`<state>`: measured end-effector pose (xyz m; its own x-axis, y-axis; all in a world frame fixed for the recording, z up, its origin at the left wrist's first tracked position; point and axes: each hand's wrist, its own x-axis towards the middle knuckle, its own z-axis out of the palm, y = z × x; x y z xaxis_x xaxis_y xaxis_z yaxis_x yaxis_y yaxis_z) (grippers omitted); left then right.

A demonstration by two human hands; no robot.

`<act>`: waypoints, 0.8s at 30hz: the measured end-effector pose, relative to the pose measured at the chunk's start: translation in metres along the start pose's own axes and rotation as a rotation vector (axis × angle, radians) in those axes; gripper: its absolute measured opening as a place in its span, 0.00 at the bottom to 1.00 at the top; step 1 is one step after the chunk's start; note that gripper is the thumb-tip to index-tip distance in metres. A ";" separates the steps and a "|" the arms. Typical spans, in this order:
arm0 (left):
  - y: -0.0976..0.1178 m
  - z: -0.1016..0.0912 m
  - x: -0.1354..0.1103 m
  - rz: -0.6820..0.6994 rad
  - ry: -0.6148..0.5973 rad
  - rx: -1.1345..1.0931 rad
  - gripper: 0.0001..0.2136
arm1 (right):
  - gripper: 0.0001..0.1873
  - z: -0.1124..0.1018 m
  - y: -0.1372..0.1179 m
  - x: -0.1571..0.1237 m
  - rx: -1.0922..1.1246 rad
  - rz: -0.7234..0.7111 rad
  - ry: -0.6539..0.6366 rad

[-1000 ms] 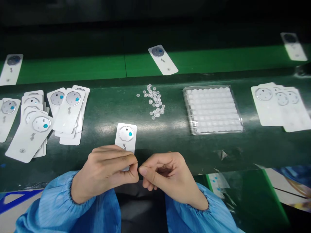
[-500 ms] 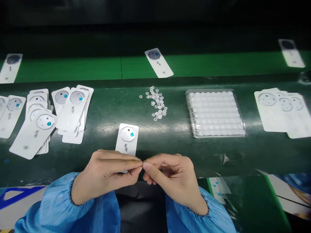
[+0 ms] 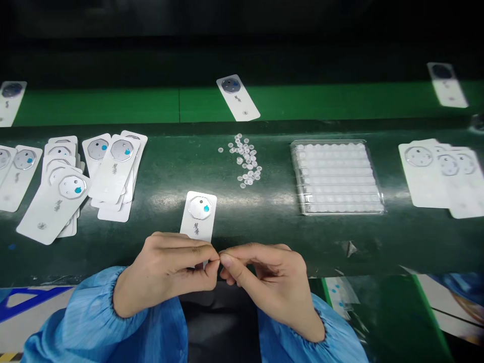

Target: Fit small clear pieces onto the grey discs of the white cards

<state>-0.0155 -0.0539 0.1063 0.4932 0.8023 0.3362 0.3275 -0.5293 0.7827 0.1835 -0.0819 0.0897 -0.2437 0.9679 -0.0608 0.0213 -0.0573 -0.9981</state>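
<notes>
Head view, working left to right: white cards (image 3: 53,206) lie fanned and stacked left of my left hand (image 3: 166,264). That hand covers the lower end of a lens-window card (image 3: 199,214). Both hands are together, fingertips (image 3: 226,260) meeting; any item between them is too small to see. Beyond my right hand (image 3: 270,282) lie loose clear discs (image 3: 244,161), a clear blister tray (image 3: 336,176) and further cards (image 3: 423,174)
</notes>
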 end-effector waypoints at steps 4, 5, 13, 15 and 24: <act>-0.003 0.002 -0.003 -0.004 0.016 -0.038 0.10 | 0.04 -0.001 0.000 0.001 0.013 0.043 -0.064; -0.004 0.003 -0.004 0.000 0.032 -0.039 0.09 | 0.04 -0.001 0.000 0.001 0.013 0.056 -0.073; -0.002 0.006 -0.007 -0.021 0.075 -0.047 0.09 | 0.10 0.002 0.005 0.004 0.045 0.098 -0.052; -0.002 0.005 -0.006 -0.019 0.072 -0.035 0.09 | 0.10 0.002 0.005 0.003 0.063 0.120 -0.055; -0.012 -0.010 -0.011 -0.121 0.160 -0.008 0.06 | 0.06 -0.004 0.003 0.000 0.119 0.274 -0.063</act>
<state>-0.0332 -0.0534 0.0982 0.3160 0.8938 0.3183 0.3698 -0.4250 0.8262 0.1875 -0.0807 0.0862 -0.3046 0.8954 -0.3247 -0.0182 -0.3463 -0.9379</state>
